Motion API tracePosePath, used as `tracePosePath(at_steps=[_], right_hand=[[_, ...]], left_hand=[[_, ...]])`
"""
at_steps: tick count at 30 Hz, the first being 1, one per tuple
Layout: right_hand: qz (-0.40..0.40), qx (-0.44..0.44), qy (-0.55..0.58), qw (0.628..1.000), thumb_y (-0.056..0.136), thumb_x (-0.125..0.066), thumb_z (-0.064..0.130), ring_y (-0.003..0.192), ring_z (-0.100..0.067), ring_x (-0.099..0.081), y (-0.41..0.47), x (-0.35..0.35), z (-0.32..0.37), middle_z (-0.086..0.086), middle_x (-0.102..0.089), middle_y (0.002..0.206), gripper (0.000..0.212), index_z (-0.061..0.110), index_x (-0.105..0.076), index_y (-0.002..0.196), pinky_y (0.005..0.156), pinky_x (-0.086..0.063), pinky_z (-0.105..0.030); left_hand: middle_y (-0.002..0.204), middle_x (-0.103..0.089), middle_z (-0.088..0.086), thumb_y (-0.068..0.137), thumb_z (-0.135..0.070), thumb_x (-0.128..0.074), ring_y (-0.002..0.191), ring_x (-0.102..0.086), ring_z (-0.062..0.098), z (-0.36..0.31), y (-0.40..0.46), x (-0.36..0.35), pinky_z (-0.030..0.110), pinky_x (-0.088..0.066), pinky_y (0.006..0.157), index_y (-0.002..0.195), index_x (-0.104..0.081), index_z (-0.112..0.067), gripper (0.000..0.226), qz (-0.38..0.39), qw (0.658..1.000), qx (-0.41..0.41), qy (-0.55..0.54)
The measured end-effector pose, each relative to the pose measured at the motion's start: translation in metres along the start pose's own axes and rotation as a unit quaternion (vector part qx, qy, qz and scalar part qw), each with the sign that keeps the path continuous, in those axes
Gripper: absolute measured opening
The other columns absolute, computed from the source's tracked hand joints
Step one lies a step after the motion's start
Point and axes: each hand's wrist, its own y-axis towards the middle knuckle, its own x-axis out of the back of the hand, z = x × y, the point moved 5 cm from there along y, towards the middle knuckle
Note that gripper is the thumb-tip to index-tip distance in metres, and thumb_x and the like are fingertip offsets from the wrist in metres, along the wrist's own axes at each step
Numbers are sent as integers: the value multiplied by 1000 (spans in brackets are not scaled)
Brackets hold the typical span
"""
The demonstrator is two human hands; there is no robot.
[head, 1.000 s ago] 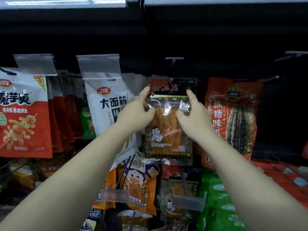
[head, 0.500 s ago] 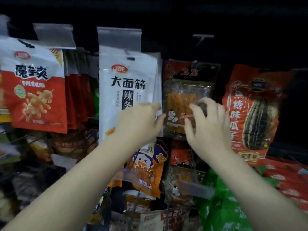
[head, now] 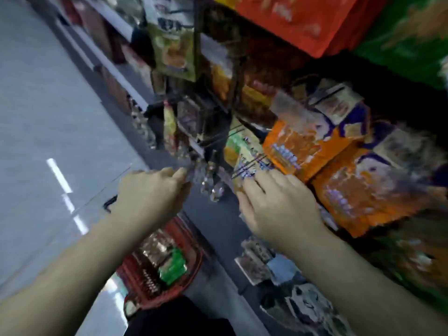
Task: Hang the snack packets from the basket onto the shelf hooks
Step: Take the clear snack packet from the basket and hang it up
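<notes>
The view is tilted and blurred. A red basket [head: 196, 260] sits low on the floor by the shelf, holding a green packet [head: 173, 268] and a brownish clear packet [head: 155, 246]. My left hand [head: 150, 194] hangs above the basket with loosely curled fingers and nothing in it. My right hand [head: 278, 206] is to its right with relaxed, spread fingers, also empty, its fingertips near a yellow-green packet [head: 242, 151] hanging on the shelf.
Orange and purple snack packets [head: 305, 141] hang in rows at the right, with red [head: 303, 23] and green [head: 407, 37] packs above. More packets fill the lower shelf [head: 264, 263]. Grey floor [head: 48, 117] lies to the left.
Both hands have let go of the clear orange-strip packet, left hanging on its hook, and dropped lower. The view has swung down and left, bringing the floor and red basket into sight.
</notes>
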Motion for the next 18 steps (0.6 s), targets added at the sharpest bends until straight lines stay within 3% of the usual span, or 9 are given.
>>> tracePosePath(at_steps=[2, 4, 8, 14, 16, 18], right_hand=[[73, 1, 38, 997, 87, -55, 25, 62, -30, -58, 11, -64, 23, -7, -54, 65, 21, 14, -56, 69, 55, -45, -37], [164, 4, 50, 985, 80, -60, 25, 60, -30, -59, 17, -127, 48, -7, -54, 63, 18, 15, -54, 67, 51, -45, -35], [331, 20, 74, 940, 58, -83, 22, 51, -30, -58, 12, -249, 108, -8, -55, 57, 28, 12, -57, 61, 45, -45, -32], [512, 49, 116, 850, 34, -91, 21, 47, -29, -59, -38, -435, 204, -8, -59, 53, 36, 10, -63, 56, 42, -46, -30], [562, 76, 100, 818, 55, -84, 22, 69, -30, -65, -56, -498, 231, -11, -67, 74, 29, 9, -69, 76, 58, -52, -34], [587, 103, 104, 796, 87, -56, 19, 106, -30, -58, -79, -567, 257, -11, -63, 112, 28, 10, -61, 112, 85, -47, -36]], left_hand=[[52, -57, 5, 70, -24, -75, 35, -55, 28, 47, -22, -55, 29, -43, 43, 65, -59, -13, 20, 81, 995, 53, 15], [55, -59, 4, 64, -21, -79, 39, -58, 27, 88, -48, -111, 28, -44, 45, 67, -60, -14, 20, 187, 977, 87, 47], [88, -68, -1, 89, -24, -50, 78, -70, 25, 152, -101, -217, 29, -47, 64, 97, -57, -22, 11, 331, 931, 150, 32], [102, -66, -2, 93, -19, -45, 92, -67, 27, 184, -170, -387, 34, -50, 70, 112, -53, -22, 21, 493, 857, 145, -34], [106, -65, -1, 94, -15, -45, 95, -66, 27, 187, -193, -453, 34, -50, 71, 118, -52, -20, 26, 542, 826, 145, -52], [106, -66, 1, 93, -11, -48, 96, -67, 26, 186, -212, -518, 34, -52, 71, 118, -55, -17, 27, 584, 796, 146, -68]])
